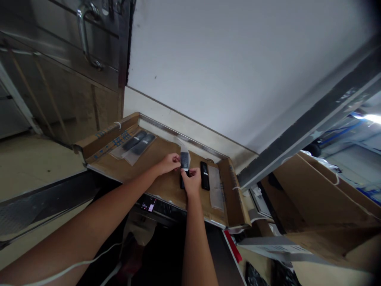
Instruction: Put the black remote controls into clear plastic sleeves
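"What's nearest, centre frame?"
"The right hand (pixel 193 181), closed on a black remote (pixel 185 162) partly inside a clear sleeve (pixel 183 146); the left hand (pixel 172 163) curls beside it, grip unclear."
"Farther?"
"Two bagged remotes (pixel 144 143), left of centre, on cardboard (pixel 162 149)."

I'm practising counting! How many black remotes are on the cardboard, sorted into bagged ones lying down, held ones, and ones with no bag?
Bagged remotes lying down: 2
Held remote: 1
Remote with no bag: 1
Total: 4
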Demonstrator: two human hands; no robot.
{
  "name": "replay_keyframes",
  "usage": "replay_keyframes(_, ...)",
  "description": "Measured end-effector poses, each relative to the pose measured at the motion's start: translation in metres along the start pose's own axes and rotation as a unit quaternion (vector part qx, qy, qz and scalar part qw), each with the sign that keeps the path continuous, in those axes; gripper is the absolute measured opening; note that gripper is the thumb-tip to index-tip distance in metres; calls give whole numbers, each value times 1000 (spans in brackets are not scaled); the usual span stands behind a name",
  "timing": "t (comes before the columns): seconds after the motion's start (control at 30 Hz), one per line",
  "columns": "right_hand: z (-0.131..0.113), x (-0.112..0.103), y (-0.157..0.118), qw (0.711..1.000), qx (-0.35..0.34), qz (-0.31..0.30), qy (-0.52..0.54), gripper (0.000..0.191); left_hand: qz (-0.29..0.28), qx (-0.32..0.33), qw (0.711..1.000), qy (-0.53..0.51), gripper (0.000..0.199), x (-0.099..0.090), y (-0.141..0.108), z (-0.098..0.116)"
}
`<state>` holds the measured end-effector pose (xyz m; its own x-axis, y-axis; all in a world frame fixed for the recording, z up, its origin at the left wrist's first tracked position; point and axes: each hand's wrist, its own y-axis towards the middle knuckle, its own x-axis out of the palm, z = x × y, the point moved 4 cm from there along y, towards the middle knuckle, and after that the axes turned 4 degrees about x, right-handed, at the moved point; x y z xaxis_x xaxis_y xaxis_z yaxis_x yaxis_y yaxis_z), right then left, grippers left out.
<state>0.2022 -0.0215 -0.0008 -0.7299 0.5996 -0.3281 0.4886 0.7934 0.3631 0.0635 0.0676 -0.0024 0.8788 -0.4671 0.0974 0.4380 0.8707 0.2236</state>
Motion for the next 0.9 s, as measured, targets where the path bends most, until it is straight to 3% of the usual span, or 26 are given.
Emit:
replay_keyframes(0.2,-2,1,0,999,-11,-9,41,27,-9,4,1000,5,18,1,-1,0)
replay_keyframes(0.9,0,2,0,998,-1,-32,58,26,-2,1,1000,9,15,1,-1,1)
